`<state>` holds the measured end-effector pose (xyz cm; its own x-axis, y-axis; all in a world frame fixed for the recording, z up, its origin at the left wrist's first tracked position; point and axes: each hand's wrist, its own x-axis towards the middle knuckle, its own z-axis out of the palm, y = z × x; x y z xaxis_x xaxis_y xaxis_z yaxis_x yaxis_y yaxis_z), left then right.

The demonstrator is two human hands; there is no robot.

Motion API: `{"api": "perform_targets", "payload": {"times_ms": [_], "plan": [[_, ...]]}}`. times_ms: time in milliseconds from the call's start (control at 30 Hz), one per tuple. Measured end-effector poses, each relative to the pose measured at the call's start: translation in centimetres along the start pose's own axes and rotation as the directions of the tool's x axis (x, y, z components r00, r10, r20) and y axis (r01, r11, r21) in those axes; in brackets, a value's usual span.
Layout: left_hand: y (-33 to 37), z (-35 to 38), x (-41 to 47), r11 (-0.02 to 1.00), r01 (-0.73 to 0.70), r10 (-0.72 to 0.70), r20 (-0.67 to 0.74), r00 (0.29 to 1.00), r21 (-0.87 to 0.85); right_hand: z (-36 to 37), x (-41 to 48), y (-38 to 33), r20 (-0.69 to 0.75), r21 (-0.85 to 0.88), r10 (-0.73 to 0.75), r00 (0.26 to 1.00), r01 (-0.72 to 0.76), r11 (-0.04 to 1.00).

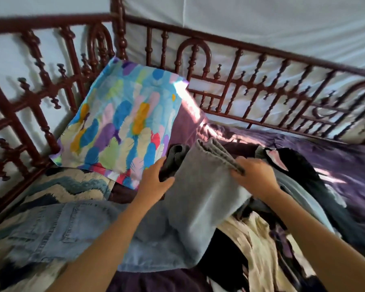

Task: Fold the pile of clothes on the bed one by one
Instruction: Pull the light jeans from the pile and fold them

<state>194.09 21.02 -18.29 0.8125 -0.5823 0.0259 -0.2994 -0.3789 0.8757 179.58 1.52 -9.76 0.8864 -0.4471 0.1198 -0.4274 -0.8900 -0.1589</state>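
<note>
Cloth handling: fold in progress

Bed carries the pile across its near right half, with denim at the near left edge. Grey cloth is held up over the pile, mid-bed, its top edge doubled into layers. Left hand grips the cloth's left edge, thumb in front. Right hand pinches the layered top right corner. The cloth looks soft, limp and light, so expect sag between grips. Hold at edges and corners, pinching the layers together to stop them slipping apart.
</note>
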Motion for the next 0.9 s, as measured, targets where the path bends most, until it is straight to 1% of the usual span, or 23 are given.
{"api": "perform_targets", "payload": {"times_ms": [33, 67, 133, 167, 233, 333, 367, 433, 467, 533, 600, 667, 767, 833, 900], "plan": [[0.5, 1.3, -0.1, 1.000, 0.008, -0.008, 0.009, 1.000, -0.003, -1.8, -0.8, 2.4, -0.051, 0.000, 0.145, 0.988, -0.145, 0.989], [0.7, 2.8, -0.4, 1.000, 0.008, -0.008, 0.037, 0.999, 0.000, -3.4, -1.7, 5.1, -0.098, 0.015, 0.265, 0.959, -0.265, 0.964], [0.7, 5.8, -1.7, 1.000, 0.010, -0.010, 0.113, 0.993, 0.006, -5.8, -4.1, 11.2, -0.159, 0.077, 0.449, 0.879, -0.442, 0.893], [0.5, 7.2, -2.5, 1.000, 0.015, -0.018, 0.148, 0.989, 0.021, -6.4, -5.5, 14.3, -0.148, 0.114, 0.529, 0.836, -0.517, 0.848], [-0.4, 9.9, -4.3, 0.996, 0.040, -0.057, 0.215, 0.975, 0.081, -6.7, -8.3, 19.8, -0.100, 0.179, 0.641, 0.761, -0.620, 0.764], [-1.8, 13.2, -7.0, 0.976, 0.116, -0.169, 0.296, 0.940, 0.186, -4.9, -12.1, 25.5, -0.020, 0.252, 0.723, 0.691, -0.696, 0.672], [-2.2, 14.1, -7.9, 0.964, 0.142, -0.210, 0.315, 0.925, 0.225, -3.6, -13.3, 26.8, 0.013, 0.272, 0.755, 0.656, -0.729, 0.629], [-3.0, 15.6, -9.5, 0.935, 0.205, -0.300, 0.340, 0.891, 0.290, -0.5, -15.2, 28.9, 0.082, 0.279, 0.794, 0.603, -0.778, 0.563], [-3.5, 16.0, -10.3, 0.922, 0.246, -0.344, 0.338, 0.876, 0.301, 1.3, -16.0, 29.7, 0.100, 0.278, 0.803, 0.588, -0.791, 0.545], [-4.1, 16.6, -11.8, 0.889, 0.330, -0.428, 0.319, 0.846, 0.317, 5.1, -17.0, 31.3, 0.144, 0.275, 0.811, 0.567, -0.810, 0.518], [-4.7, 16.9, -13.2, 0.859, 0.365, -0.475, 0.293, 0.830, 0.357, 8.3, -17.5, 31.9, 0.238, 0.281, 0.815, 0.528, -0.841, 0.463], [-5.1, 16.9, -14.2, 0.826, 0.375, -0.501, 0.247, 0.829, 0.420, 11.1, -17.6, 32.0, 0.322, 0.267, 0.772, 0.548, -0.835, 0.481], [-5.9, 16.7, -15.2, 0.803, 0.408, -0.527, 0.196, 0.827, 0.435, 13.8, -18.0, 31.3, 0.445, 0.199, 0.687, 0.574, -0.812, 0.548], [-6.1, 16.8, -15.8, 0.783, 0.426, -0.547, 0.176, 0.818, 0.453, 14.9, -18.6, 30.8, 0.497, 0.167, 0.642, 0.585, -0.790, 0.590], [-6.0, 17.5, -16.4, 0.775, 0.430, -0.559, 0.183, 0.809, 0.463, 16.1, -19.5, 30.9, 0.525, 0.155, 0.625, 0.577, -0.787, 0.597]]}}
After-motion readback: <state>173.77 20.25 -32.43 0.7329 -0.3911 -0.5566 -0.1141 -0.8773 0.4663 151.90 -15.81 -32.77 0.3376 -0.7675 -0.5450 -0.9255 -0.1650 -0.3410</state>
